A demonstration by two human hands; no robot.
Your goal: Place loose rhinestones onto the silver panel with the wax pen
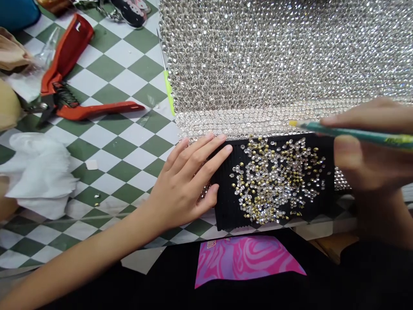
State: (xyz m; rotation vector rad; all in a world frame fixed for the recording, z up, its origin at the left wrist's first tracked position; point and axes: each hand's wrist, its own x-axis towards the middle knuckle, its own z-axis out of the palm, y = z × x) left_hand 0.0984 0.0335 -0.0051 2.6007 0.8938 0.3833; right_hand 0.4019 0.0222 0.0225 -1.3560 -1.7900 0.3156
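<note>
My right hand (364, 150) grips a green pencil (355, 132) with a yellow tip. The tip is over the pale lower rows of a sheet covered in silver rhinestones (258, 56). My left hand (190, 181) lies with its fingers stretched out at the sheet's lower left edge, beside a ridged black tray (224, 206). Loose rhinestones (271, 185), some showing gold backs, are scattered across that tray. It sits over the lower part of the rhinestone sheet, hiding what is under it.
Red-handled pruning shears (69, 69) lie at upper left on the green-and-white checked table (106, 69). Crumpled white tissue (40, 172) is below them. A tool with a lime-green handle (168, 92) rests along the sheet's left edge. Dark keychain items (130, 13) lie at the top.
</note>
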